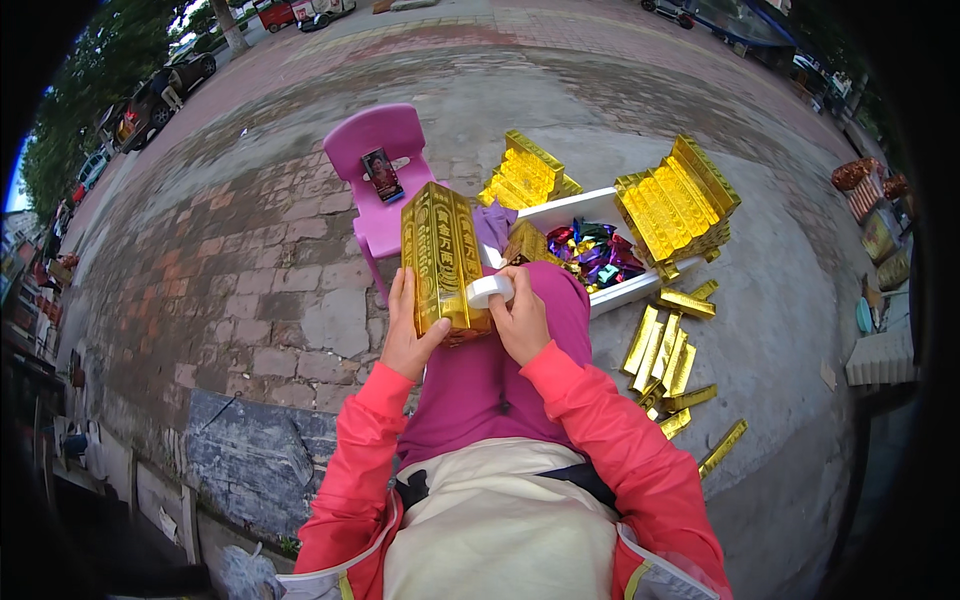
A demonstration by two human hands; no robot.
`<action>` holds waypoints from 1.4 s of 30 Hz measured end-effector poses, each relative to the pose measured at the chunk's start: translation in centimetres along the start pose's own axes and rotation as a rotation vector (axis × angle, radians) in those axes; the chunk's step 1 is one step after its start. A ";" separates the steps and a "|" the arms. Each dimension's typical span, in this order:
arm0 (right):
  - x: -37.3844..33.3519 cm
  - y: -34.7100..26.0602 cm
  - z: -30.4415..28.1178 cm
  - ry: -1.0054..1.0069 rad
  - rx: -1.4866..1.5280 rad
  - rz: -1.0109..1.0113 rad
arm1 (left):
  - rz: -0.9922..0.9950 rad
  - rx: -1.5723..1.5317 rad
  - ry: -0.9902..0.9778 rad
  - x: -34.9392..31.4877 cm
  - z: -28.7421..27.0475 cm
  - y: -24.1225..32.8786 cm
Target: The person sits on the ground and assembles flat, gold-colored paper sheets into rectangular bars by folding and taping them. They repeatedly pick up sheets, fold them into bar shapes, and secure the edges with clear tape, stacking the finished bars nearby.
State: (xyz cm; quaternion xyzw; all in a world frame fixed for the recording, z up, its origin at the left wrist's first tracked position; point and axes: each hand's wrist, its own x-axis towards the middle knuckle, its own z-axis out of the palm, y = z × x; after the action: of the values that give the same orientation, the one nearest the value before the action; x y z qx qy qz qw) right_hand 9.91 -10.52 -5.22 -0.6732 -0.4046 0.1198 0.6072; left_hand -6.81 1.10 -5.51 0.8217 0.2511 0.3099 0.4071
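Observation:
A tall gold foil box (438,250) with embossed patterns stands tilted over my lap. My left hand (405,335) is closed around its lower left side, with the thumb across the near face. In my right hand (523,322) is a white roll of tape (487,291), pinched between thumb and fingers against the box's right side. Whether a strip of tape runs from the roll cannot be made out. Just beyond my right knee, a white foam tray (632,292) holds shiny multicoloured foil pieces (597,252).
Ahead stands a purple plastic chair (375,130) with a phone (382,175) on it. Gold stacked blocks (675,205) rest on the tray's right end, and another gold stack (525,170) stands behind it. Several thin gold bars (660,350) lie on the pavement to the right.

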 end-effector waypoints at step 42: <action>0.0 1.2 -9.7 0.075 -0.494 -0.311 | 0.244 0.375 -0.146 3.8 4.1 5.8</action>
State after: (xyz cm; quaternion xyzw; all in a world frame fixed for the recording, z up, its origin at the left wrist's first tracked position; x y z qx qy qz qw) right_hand 16.69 -17.42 -4.07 -0.7345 -0.4971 -0.1018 0.4505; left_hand -0.36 -1.62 -1.50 0.9275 0.1728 0.2445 0.2241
